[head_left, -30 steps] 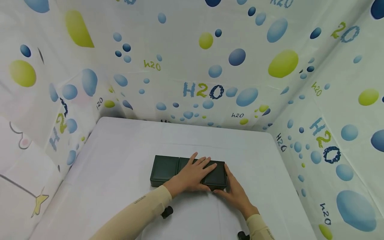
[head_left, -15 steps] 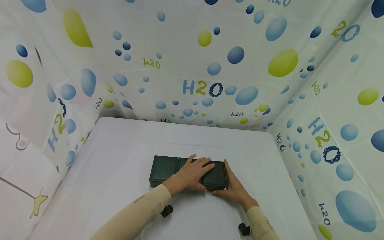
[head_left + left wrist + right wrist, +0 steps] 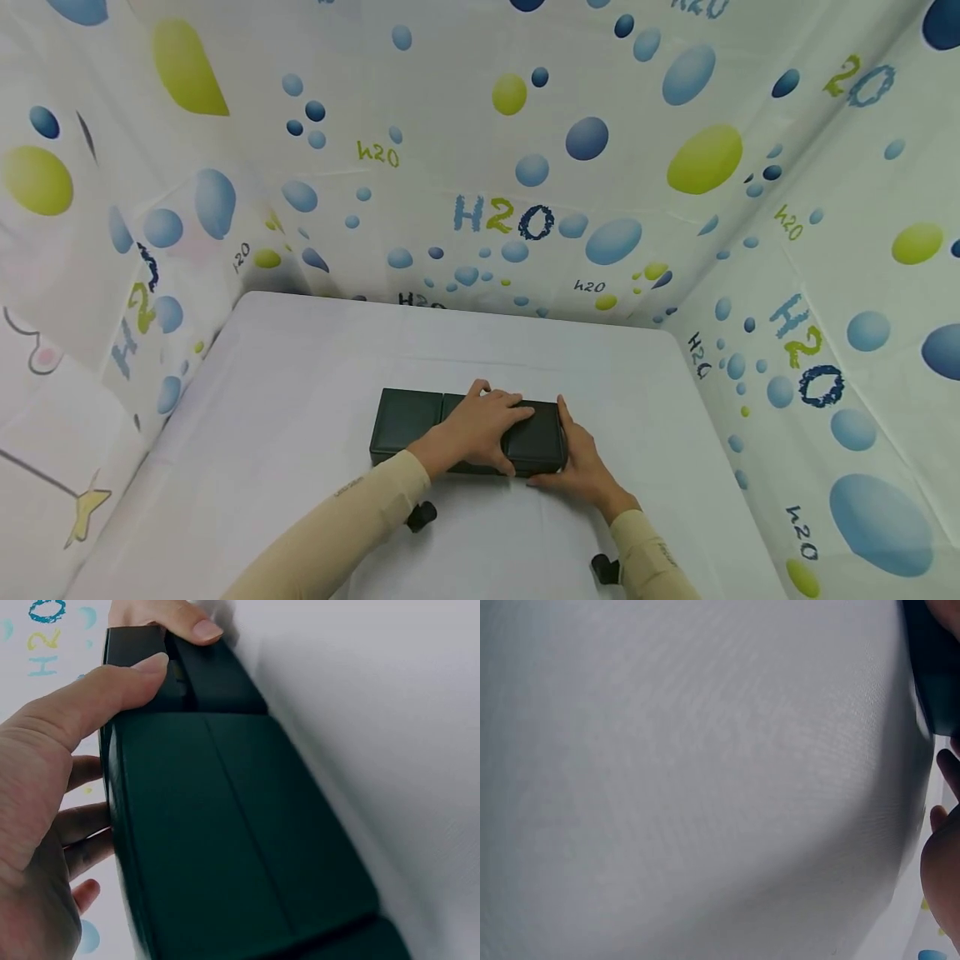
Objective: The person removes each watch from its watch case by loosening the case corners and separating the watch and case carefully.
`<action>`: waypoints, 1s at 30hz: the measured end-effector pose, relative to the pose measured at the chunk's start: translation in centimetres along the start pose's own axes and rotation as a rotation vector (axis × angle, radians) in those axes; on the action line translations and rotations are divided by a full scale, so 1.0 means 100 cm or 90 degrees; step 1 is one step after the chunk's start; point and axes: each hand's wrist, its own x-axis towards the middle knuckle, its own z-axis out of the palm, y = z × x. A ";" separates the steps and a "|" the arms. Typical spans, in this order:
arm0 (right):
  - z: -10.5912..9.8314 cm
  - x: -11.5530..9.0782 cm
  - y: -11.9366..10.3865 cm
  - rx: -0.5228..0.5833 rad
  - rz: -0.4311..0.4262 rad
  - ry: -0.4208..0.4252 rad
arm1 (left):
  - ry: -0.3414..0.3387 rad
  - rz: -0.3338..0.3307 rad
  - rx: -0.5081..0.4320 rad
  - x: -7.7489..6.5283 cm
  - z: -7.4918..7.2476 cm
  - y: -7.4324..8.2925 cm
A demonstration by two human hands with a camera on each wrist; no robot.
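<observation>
Three dark green boxes stand end to end in a row: a left box, a middle box and a right box. My left hand lies across the middle and right boxes, fingers bent over the top. In the left wrist view its thumb presses the right box at the front, beside a narrow dark gap. My right hand grips that box's right end, thumb low at the front and fingers along the side. Only part of the right hand shows in the right wrist view.
The boxes stand on a white-covered table. Curtains printed with bubbles and H2O lettering close off the back and both sides. A small black piece shows under the left sleeve, another black piece by the right.
The left thumb has slid slightly left along the front, and its fingers have bent more. The right fingers reach a little farther up the box's end. The boxes look nearly still.
</observation>
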 end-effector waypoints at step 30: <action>0.004 0.002 -0.003 -0.025 0.085 -0.014 | -0.029 0.016 -0.239 0.016 -0.010 -0.036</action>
